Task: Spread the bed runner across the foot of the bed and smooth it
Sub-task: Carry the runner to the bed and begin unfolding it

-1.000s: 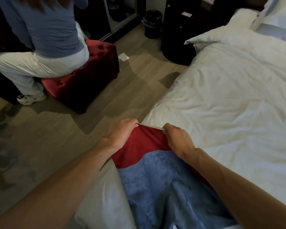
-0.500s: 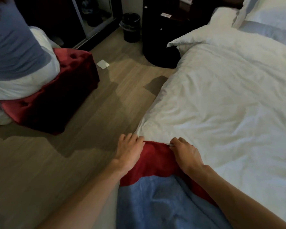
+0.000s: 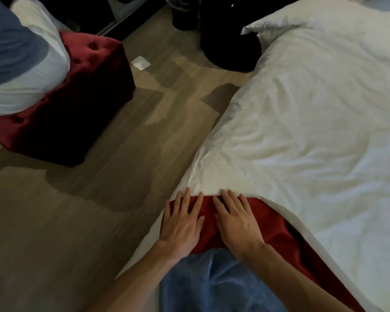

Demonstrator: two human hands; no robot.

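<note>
Bare left hand [image 3: 180, 226], bare right hand [image 3: 236, 224], long slim fingers [image 3: 232, 202], tendons showing on the backs, bare forearms [image 3: 302, 281]

Both hands lie flat on the bed runner [image 3: 275, 224] at the bed's near left corner: the left hand [image 3: 181, 224] by the bed's edge, the right hand [image 3: 236, 224] just beside it, further in. Their fingertips reach the runner's far edge, where it meets the duvet [image 3: 313, 131]. The duvet covers the bed beyond and right of the runner. A second cloth [image 3: 212, 284] lies on the runner, between the 2 forearms. A pillow [image 3: 279, 23] sits at the bed's far end. Left of the bed is open floor [image 3: 99, 199]. Well apart, far left, stands a stool [image 3: 77, 109] with a person [image 3: 20, 64] seated on it. A slip of paper [image 3: 140, 63] lies on the floor between the stool and a cabinet [image 3: 230, 41], which stands just beside the pillow. A bin [image 3: 185, 16] stands left of the cabinet.
</note>
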